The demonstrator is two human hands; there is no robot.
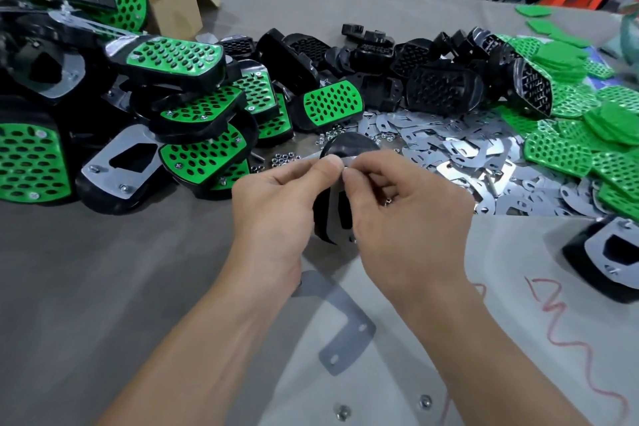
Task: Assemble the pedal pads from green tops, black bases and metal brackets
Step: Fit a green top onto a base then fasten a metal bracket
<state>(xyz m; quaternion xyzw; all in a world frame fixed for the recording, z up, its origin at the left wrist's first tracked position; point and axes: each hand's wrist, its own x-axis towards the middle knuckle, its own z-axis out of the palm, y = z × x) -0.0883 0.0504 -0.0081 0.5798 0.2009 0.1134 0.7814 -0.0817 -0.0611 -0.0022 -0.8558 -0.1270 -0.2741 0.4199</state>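
**Head view: base and bracket in hand**

The left hand [273, 197] grips the black base [349, 145], long axis pointing away from the person. The right hand [397, 204] pinches the metal bracket [333, 216] at its far edge, fingertips touching the left thumb.

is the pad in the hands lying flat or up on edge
Up on edge: left hand and right hand pinch the pedal pad at its top, its metal bracket facing the camera.
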